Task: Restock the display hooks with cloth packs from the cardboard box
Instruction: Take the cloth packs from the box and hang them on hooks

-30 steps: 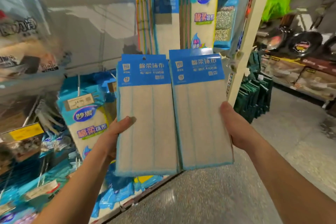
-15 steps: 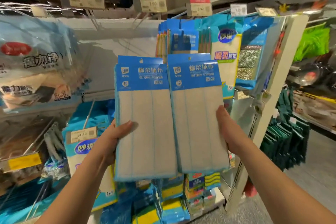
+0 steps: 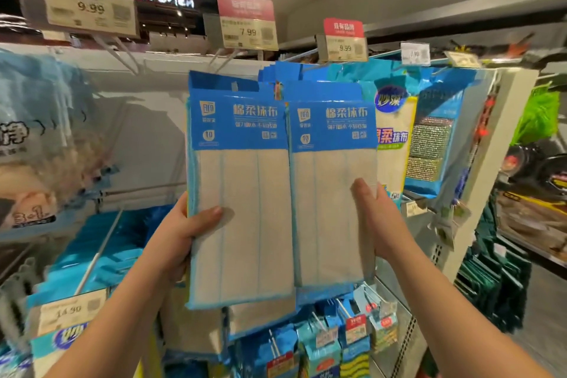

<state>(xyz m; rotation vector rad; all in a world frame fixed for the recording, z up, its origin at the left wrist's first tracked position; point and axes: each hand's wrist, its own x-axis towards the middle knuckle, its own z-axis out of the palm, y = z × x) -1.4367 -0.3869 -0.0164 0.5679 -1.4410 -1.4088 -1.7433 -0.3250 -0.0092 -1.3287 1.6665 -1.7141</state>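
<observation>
Holding Two Cloth Packs Up to the Hooks

L hand (image 3: pixel 181 233) grips the left cloth pack (image 3: pixel 241 193), thumb across its front; R hand (image 3: pixel 377 218) grips the right cloth pack (image 3: pixel 333 181) likewise — both upright, side by side, edges overlapping, in front of hung stock. Price tags (image 3: pixel 247 32) on hook ends above; scourer packs (image 3: pixel 432 144) to the right.

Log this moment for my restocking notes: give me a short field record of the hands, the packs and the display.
left hand: left hand grips the left cloth pack, thumb on its front
right hand: right hand grips the right cloth pack at its right edge
pack position: both upright, side by side, raised before the display
hooks: top hook under the 7.99 price tag looks bare; packs not yet hung
neighbours: hanging scourer pack to the right
cardboard box: not in view
</observation>
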